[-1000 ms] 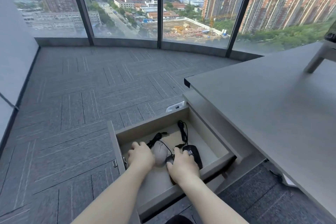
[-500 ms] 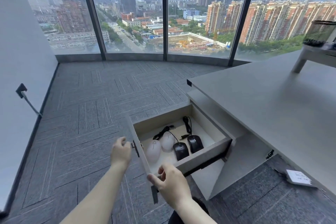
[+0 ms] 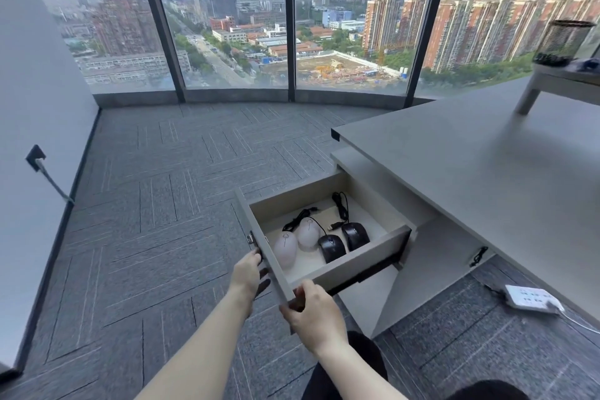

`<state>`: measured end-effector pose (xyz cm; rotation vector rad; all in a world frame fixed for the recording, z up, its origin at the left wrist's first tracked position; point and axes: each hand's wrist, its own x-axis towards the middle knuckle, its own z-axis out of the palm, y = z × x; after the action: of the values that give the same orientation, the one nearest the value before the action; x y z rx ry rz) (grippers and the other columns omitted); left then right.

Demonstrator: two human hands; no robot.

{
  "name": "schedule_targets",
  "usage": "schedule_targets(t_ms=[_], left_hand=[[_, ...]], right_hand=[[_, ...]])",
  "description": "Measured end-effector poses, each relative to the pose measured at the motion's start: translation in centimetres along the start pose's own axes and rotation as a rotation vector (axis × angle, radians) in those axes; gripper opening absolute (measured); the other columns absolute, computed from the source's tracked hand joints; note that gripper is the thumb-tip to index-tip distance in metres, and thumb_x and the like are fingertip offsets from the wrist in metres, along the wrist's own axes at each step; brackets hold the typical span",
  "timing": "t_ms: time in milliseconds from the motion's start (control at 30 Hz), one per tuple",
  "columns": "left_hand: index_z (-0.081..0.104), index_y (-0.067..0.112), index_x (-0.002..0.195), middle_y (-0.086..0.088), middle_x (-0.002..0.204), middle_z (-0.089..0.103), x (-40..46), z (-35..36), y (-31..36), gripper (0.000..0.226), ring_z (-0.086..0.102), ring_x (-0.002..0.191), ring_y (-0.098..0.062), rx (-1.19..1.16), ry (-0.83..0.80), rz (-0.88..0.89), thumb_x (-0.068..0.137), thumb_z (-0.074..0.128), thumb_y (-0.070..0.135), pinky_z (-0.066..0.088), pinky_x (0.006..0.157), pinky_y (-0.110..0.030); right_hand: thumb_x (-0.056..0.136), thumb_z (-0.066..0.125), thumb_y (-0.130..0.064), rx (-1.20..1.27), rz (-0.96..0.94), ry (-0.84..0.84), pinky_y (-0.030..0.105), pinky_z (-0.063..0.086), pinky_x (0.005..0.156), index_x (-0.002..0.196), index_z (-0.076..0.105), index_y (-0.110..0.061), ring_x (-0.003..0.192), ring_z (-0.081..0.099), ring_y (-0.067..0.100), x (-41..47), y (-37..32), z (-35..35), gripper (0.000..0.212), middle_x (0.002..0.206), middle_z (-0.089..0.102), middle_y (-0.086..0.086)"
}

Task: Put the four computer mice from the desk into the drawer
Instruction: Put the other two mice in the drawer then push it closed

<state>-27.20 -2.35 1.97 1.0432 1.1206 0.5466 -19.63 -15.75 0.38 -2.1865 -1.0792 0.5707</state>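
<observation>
Holding drawer (image 3: 276,273) front (mice (image 3: 321,239) inside)

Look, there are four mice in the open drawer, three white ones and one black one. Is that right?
Not quite. The head view shows four mice in the open drawer, but two are white and two are black.

Both hands (image 3: 250,273) now on drawer front (image 3: 269,256)

- Two pale pink rounded plastic mice (image 3: 285,249) (image 3: 308,232)
- Two glossy black plastic mice (image 3: 331,248) (image 3: 355,236)
- Beige-lined grey wooden drawer (image 3: 352,265)
- Plain grey counter (image 3: 470,172)
- Grey herringbone-patterned carpet floor (image 3: 156,224)
- Black mesh cup (image 3: 563,42)
</observation>
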Motion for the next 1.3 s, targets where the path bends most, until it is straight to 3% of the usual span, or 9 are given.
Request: schedule_targets(t_ms=[200, 333, 400, 500, 600, 700, 867, 1067, 1300], left_hand=[[0.05, 0.03, 0.126, 0.004, 0.109, 0.064, 1.1, 6.0, 0.3, 0.041, 0.059, 0.107, -0.02, -0.01, -0.089, 0.011, 0.097, 0.027, 0.014, 0.05, 0.091, -0.041], [0.047, 0.036, 0.128, 0.002, 0.116, 0.063, 2.4, 10.4, 0.5, 0.047, 0.059, 0.107, -0.017, -0.032, -0.141, 0.001, 0.094, 0.029, 0.01, 0.051, 0.09, -0.04], [0.047, 0.038, 0.125, 0.008, 0.116, 0.062, 2.9, 12.5, 0.8, 0.046, 0.058, 0.108, -0.014, -0.036, -0.167, 0.003, 0.094, 0.031, 0.009, 0.05, 0.094, -0.042], [0.042, 0.043, 0.124, 0.023, 0.11, 0.058, 3.7, 15.8, 1.3, 0.046, 0.055, 0.111, -0.014, -0.043, -0.208, 0.015, 0.096, 0.031, 0.007, 0.047, 0.094, -0.041], [0.036, 0.033, 0.144, 0.011, 0.129, 0.053, 4.9, 18.6, 1.4, 0.054, 0.052, 0.117, -0.016, -0.082, -0.212, -0.009, 0.097, 0.033, 0.007, 0.048, 0.085, -0.036], [0.037, 0.028, 0.146, 0.005, 0.135, 0.051, 6.2, 21.1, 1.4, 0.056, 0.053, 0.117, -0.017, -0.11, -0.224, -0.04, 0.095, 0.034, 0.005, 0.049, 0.076, -0.032], [0.036, 0.026, 0.147, -0.001, 0.152, 0.04, 7.9, 24.2, 1.2, 0.057, 0.045, 0.131, -0.021, -0.111, -0.24, -0.066, 0.094, 0.035, 0.006, 0.046, 0.093, -0.038], [0.036, 0.025, 0.146, 0.001, 0.139, 0.046, 8.0, 26.5, 1.6, 0.059, 0.047, 0.124, -0.019, -0.109, -0.292, -0.069, 0.093, 0.031, 0.002, 0.043, 0.104, -0.045], [0.032, 0.025, 0.148, 0.004, 0.143, 0.044, 8.6, 27.0, 2.0, 0.064, 0.05, 0.126, -0.02, -0.036, -0.289, -0.084, 0.09, 0.028, -0.002, 0.045, 0.094, -0.037]], right_hand=[[0.073, 0.063, -0.06, 0.04, 0.142, 0.091, 0.039, 0.053, 0.072, 0.091, 0.048, -0.027, 0.084, 0.062, 0.017, 1.9, 3.7, -3.1, 0.041, 0.096, 0.063, -0.007], [0.073, 0.066, -0.058, 0.137, 0.251, 0.19, 0.04, 0.055, 0.069, 0.093, 0.042, -0.028, 0.079, 0.061, 0.015, 3.3, 6.1, -5.3, 0.043, 0.095, 0.06, -0.007], [0.075, 0.068, -0.055, 0.166, 0.307, 0.249, 0.036, 0.05, 0.065, 0.109, 0.041, -0.027, 0.084, 0.059, 0.018, 3.9, 7.2, -6.5, 0.051, 0.103, 0.054, -0.005], [0.077, 0.068, -0.057, 0.185, 0.382, 0.342, 0.034, 0.047, 0.068, 0.141, 0.028, -0.018, 0.107, 0.06, 0.028, 5.2, 9.1, -7.9, 0.085, 0.134, 0.049, 0.008], [0.079, 0.069, -0.054, 0.199, 0.391, 0.402, 0.039, 0.051, 0.083, 0.149, 0.02, -0.013, 0.122, 0.054, 0.032, 6.5, 10.8, -9.5, 0.094, 0.147, 0.04, 0.014], [0.081, 0.069, -0.051, 0.204, 0.395, 0.428, 0.04, 0.049, 0.091, 0.149, 0.022, -0.011, 0.129, 0.048, 0.031, 7.8, 12.4, -11.2, 0.092, 0.148, 0.04, 0.014], [0.082, 0.067, -0.053, 0.217, 0.429, 0.467, 0.042, 0.052, 0.088, 0.147, 0.029, -0.014, 0.124, 0.054, 0.032, 9.5, 14.2, -12.9, 0.085, 0.143, 0.048, 0.012], [0.081, 0.062, -0.059, 0.252, 0.408, 0.515, 0.046, 0.056, 0.083, 0.132, 0.043, -0.021, 0.114, 0.062, 0.027, 10.6, 15.5, -13.7, 0.066, 0.132, 0.061, 0.006], [0.085, 0.06, -0.055, 0.222, 0.395, 0.494, 0.044, 0.056, 0.081, 0.134, 0.042, -0.017, 0.11, 0.065, 0.029, 10.9, 15.8, -14.0, 0.065, 0.129, 0.064, 0.009]])
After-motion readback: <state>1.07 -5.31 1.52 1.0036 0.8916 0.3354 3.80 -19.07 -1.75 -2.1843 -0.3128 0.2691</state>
